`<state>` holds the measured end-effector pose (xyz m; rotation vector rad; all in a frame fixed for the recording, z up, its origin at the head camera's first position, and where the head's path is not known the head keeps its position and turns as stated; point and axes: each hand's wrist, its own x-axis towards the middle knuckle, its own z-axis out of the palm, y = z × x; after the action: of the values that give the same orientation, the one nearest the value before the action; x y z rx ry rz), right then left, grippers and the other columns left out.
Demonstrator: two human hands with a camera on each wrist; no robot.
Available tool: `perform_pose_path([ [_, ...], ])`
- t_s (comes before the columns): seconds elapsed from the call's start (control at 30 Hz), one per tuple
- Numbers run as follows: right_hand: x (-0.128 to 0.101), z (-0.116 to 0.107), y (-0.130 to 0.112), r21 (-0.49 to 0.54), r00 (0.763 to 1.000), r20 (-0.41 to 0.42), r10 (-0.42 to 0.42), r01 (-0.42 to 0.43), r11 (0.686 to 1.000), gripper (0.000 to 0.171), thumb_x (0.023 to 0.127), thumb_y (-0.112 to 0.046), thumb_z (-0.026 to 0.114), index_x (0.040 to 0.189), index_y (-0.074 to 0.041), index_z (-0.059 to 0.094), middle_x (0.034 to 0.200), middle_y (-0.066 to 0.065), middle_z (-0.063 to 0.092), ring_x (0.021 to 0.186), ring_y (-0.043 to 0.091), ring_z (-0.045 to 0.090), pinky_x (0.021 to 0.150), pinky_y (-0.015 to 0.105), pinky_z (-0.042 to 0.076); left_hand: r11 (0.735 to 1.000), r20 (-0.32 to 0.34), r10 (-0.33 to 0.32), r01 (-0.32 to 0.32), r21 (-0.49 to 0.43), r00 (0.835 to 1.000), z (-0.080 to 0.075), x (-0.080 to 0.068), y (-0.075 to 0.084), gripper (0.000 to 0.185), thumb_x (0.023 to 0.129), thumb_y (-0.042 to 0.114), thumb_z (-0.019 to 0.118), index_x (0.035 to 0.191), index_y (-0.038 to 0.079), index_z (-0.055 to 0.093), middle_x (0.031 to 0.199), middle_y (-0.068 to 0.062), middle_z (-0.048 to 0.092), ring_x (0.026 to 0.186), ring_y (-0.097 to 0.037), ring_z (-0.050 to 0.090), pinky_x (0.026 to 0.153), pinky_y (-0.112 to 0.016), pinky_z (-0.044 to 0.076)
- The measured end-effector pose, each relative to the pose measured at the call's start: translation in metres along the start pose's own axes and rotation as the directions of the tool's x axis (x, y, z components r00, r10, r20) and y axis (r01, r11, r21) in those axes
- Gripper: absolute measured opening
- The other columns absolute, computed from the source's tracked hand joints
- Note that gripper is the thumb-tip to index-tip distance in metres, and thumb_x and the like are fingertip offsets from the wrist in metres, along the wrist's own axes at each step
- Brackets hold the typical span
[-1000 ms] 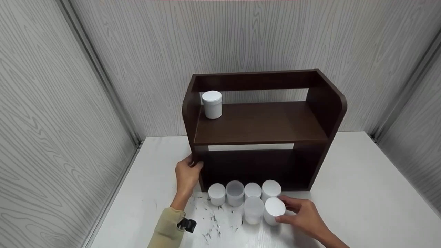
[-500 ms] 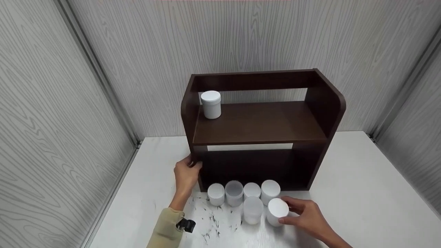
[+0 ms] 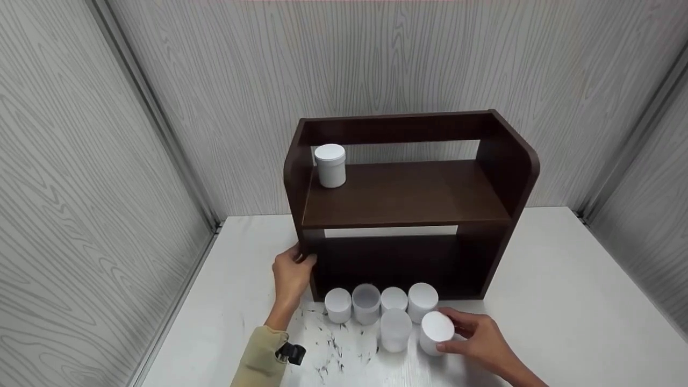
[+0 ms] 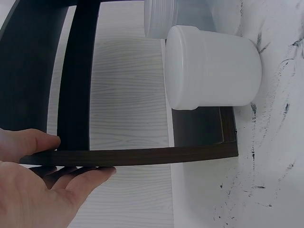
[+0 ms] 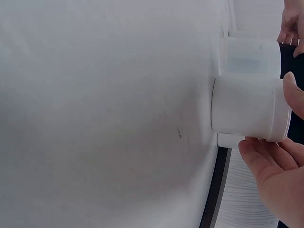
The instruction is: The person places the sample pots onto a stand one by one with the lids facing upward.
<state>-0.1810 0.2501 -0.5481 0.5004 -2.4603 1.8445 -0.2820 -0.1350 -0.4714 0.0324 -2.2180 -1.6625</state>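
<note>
My left hand (image 3: pixel 291 277) grips the left side panel of the dark brown two-tier shelf (image 3: pixel 408 196). In the left wrist view the thumb (image 4: pixel 40 140) lies on one face of the panel edge and the fingers on the other. With thumb and fingers, my right hand (image 3: pixel 480 342) holds a white lidded jar (image 3: pixel 434 338) upright at the table's front. Left of it stands a translucent jar (image 3: pixel 395 332), a small gap between them. Behind these, several jars form a row before the lower shelf, among them a greyish translucent one (image 3: pixel 366 306).
A white lidded jar (image 3: pixel 331 169) stands at the left end of the upper shelf board. Dark scuff marks (image 3: pixel 334 346) show on the white table (image 3: pixel 559 301). Wood-patterned panels (image 3: pixel 398 59) enclose the back and sides.
My right hand has slid the white jar to the right, away from the translucent jar beside it. The left hand keeps its grip on the shelf panel.
</note>
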Motion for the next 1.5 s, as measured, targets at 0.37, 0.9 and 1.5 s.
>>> perform_pose_path([
  [0.37, 0.002, -0.006, 0.008, 0.063, 0.998, 0.052, 0.019, -0.022, 0.998, 0.067, 0.078, -0.005, 0.093, 0.139, 0.004, 0.065, 0.136, 0.020, 0.068, 0.122, 0.014, 0.067, 0.100, 0.027, 0.053, 1.000, -0.018, -0.018, 0.018, 0.022, 1.000, 0.000, 0.000, 0.000, 0.047, 0.095, 0.005, 0.068, 0.136, -0.016, 0.060, 0.128, -0.031, 0.068, 0.118, -0.040, 0.068, 0.094, -0.046, 0.058],
  [0.9, 0.003, -0.010, 0.011, 0.105, 0.994, 0.084, 0.066, -0.074, 0.992, 0.074, 0.079, -0.004, 0.091, 0.143, 0.011, 0.057, 0.141, 0.026, 0.062, 0.125, 0.009, 0.063, 0.104, 0.026, 0.049, 1.000, -0.012, -0.009, 0.009, 0.021, 1.000, 0.000, -0.001, 0.001, 0.048, 0.095, 0.003, 0.068, 0.136, -0.018, 0.058, 0.129, -0.032, 0.066, 0.121, -0.042, 0.066, 0.096, -0.048, 0.057],
  [1.5, 0.003, -0.009, 0.010, 0.122, 0.995, 0.081, 0.051, -0.061, 0.991, 0.069, 0.078, -0.002, 0.091, 0.139, 0.009, 0.062, 0.137, 0.025, 0.065, 0.123, 0.011, 0.065, 0.101, 0.026, 0.051, 1.000, -0.016, -0.002, 0.002, -0.001, 1.000, 0.001, 0.000, 0.001, 0.046, 0.094, 0.003, 0.069, 0.134, -0.016, 0.061, 0.127, -0.031, 0.068, 0.117, -0.040, 0.069, 0.093, -0.046, 0.058],
])
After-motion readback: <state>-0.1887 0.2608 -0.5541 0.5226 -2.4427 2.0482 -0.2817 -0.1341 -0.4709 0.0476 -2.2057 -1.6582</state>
